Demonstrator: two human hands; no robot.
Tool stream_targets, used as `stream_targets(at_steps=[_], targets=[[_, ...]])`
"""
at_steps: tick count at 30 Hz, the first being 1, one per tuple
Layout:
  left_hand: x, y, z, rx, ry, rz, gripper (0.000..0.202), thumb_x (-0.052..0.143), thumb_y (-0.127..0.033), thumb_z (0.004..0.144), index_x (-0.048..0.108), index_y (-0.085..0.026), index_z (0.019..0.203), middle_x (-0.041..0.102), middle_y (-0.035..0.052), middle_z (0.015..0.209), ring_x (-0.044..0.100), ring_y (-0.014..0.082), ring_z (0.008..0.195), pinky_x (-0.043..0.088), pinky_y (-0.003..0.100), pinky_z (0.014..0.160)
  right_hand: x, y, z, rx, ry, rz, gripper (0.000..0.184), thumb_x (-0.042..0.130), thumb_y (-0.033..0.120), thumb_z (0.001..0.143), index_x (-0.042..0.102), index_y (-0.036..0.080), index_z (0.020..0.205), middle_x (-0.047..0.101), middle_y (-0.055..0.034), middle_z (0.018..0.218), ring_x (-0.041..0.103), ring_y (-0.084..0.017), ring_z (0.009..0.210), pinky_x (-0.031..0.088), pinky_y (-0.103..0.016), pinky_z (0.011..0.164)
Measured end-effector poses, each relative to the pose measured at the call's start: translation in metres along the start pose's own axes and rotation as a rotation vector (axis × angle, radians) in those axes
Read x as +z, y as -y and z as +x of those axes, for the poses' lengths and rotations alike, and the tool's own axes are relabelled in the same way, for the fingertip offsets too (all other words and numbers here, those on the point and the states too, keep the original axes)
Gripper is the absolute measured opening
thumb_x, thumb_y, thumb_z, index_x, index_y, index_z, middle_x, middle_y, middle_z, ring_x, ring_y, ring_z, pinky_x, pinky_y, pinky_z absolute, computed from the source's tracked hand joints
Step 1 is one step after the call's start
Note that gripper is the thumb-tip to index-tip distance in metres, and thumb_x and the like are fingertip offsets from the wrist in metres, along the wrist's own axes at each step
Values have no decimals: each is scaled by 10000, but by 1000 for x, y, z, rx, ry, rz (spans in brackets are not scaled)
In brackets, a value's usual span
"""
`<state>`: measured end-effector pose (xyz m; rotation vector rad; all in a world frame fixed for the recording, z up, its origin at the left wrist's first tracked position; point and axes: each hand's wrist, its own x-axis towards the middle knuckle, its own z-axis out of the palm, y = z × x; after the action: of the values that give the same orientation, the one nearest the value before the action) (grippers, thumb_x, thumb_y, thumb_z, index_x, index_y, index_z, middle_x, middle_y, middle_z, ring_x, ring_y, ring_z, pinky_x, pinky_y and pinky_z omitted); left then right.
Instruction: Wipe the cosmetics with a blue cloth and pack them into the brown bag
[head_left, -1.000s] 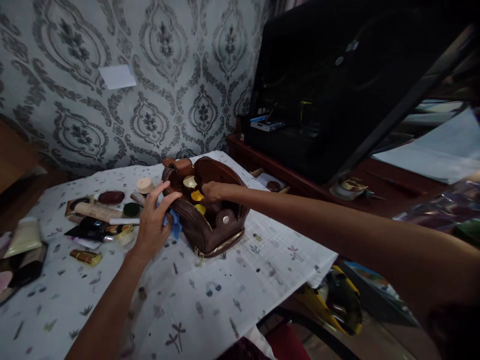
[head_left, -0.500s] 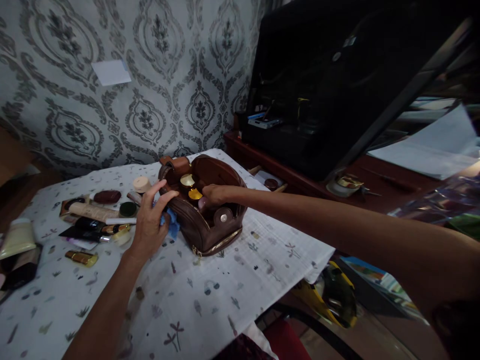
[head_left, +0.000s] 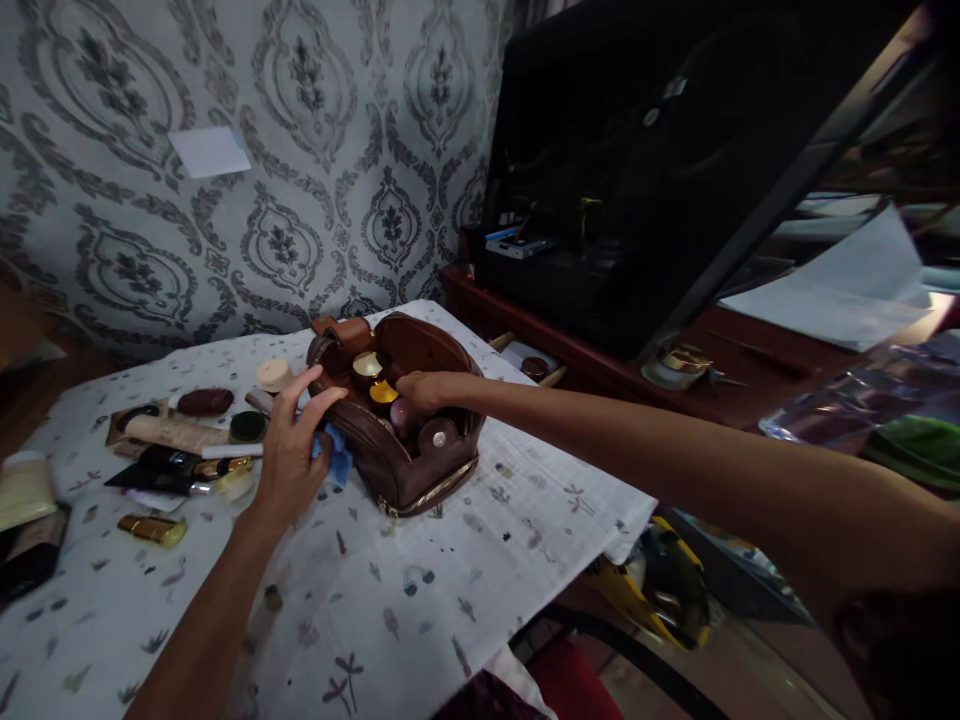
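Observation:
An open brown leather pouch point(head_left: 420, 470) stands on a table covered with a white patterned cloth point(head_left: 420, 580). Gold-lidded jars point(head_left: 367, 365) show inside it. My left hand point(head_left: 289, 450) grips the pouch's near left rim, with a blue cloth point(head_left: 337, 460) pressed under the fingers. My right hand point(head_left: 420, 393) reaches into the pouch from the right, fingers closed around a small rounded pinkish item point(head_left: 398, 412) that is mostly hidden.
Cosmetics lie left of the pouch: a beige tube point(head_left: 172, 433), a dark green jar point(head_left: 246, 426), a gold cap point(head_left: 154, 528), a cream jar point(head_left: 272, 374). A dark wooden desk point(head_left: 600, 370) with a large black case point(head_left: 645, 170) stands to the right. Patterned wallpaper is behind.
My right hand has sunk a little deeper into the pouch with the small item. My left hand keeps its hold on the rim. The view has drifted slightly.

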<state>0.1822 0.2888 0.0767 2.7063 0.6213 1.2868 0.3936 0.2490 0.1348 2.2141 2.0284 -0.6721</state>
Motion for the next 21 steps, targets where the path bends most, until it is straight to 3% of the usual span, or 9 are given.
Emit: stream_targets(at_steps=[4, 7, 9, 11, 14, 17, 21], targets=[[0, 1, 0, 16, 2, 7, 547, 445, -32, 773, 560, -255, 1259, 447, 106, 1460, 430, 288, 1371, 372, 492, 1135, 2, 6, -7, -3, -144, -142, 620, 793, 259, 745, 551, 75, 1285, 598, -221, 1301, 587, -353, 1208, 504, -394, 943], [0, 2, -1, 19, 4, 7, 549, 438, -30, 775, 558, -255, 1261, 442, 106, 1462, 422, 290, 1379, 361, 498, 1145, 5, 8, -7, -222, -187, -240, 609, 715, 162, 810, 478, 89, 1365, 534, -217, 1364, 561, -330, 1236, 490, -397, 965], [0, 1, 0, 18, 7, 7, 546, 437, -32, 779, 556, -254, 1263, 437, 107, 1464, 415, 291, 1387, 358, 497, 1149, 6, 8, -4, -422, -119, -272, 539, 692, 163, 833, 517, 111, 1339, 554, -188, 1335, 623, -289, 1127, 516, -352, 891], [0, 1, 0, 21, 12, 9, 543, 435, -31, 783, 551, -251, 1265, 430, 111, 1466, 404, 292, 1398, 358, 494, 1150, 8, 8, 0, -531, -32, -258, 386, 666, 180, 862, 602, 108, 1236, 611, -162, 1253, 654, -249, 1021, 516, -301, 820], [0, 1, 0, 20, 11, 13, 551, 433, -26, 780, 543, -256, 1268, 423, 106, 1469, 399, 288, 1404, 352, 493, 1156, 11, 9, 7, -520, 46, -200, 181, 617, 173, 894, 680, 91, 1042, 699, -121, 1039, 653, -200, 865, 478, -250, 699], [1, 2, 0, 19, 12, 17, 553, 435, -28, 780, 542, -261, 1270, 422, 101, 1472, 395, 285, 1408, 347, 493, 1160, 13, 10, 11, -501, 51, -158, 123, 615, 163, 882, 696, 88, 937, 713, -87, 889, 607, -160, 721, 420, -234, 606], [1, 4, -1, 27, 18, 15, 545, 439, -32, 786, 547, -256, 1271, 417, 106, 1479, 383, 287, 1416, 339, 488, 1165, 13, 8, 10, -547, 31, -117, 115, 664, 150, 835, 697, 85, 925, 703, -59, 831, 552, -133, 662, 380, -222, 570]])
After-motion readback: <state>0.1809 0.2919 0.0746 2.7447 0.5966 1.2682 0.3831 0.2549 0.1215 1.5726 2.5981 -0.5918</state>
